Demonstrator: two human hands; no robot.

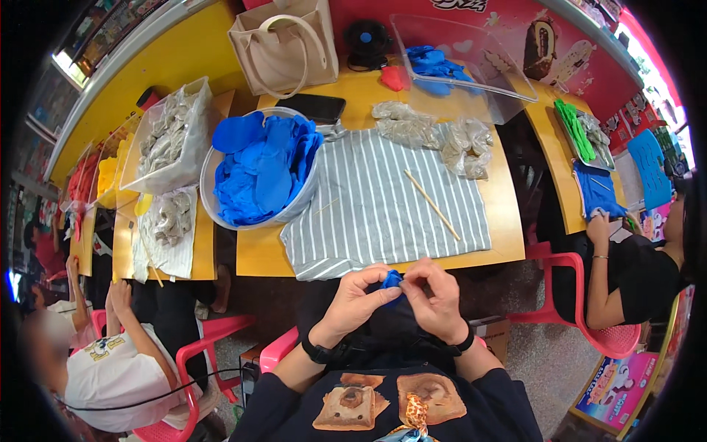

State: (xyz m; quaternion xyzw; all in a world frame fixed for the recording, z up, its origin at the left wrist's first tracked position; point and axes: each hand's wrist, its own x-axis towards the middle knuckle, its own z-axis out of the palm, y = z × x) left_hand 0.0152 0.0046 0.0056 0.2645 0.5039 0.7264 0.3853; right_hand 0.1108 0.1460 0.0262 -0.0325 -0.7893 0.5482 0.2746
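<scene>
Just in front of the table's near edge, my left hand point(355, 303) and my right hand point(434, 300) pinch a small crumpled blue piece point(391, 279) between their fingertips. The fingers cover much of it, so its exact kind is hard to make out. Ahead of the hands, a grey-and-white striped cloth point(368, 199) lies spread over the table. A thin wooden stick point(432, 205) rests slantwise on the cloth. To its left stands a round white tub point(208, 193) heaped with flat, shiny blue pieces point(269, 173).
Clear bags of greyish-brown filling point(468, 147) lie at the cloth's far edge. Behind them are a clear bin point(508, 96) with blue pieces, a black fan point(367, 43) and a beige tote bag point(283, 51). People work at tables on both sides, near pink chairs point(571, 269).
</scene>
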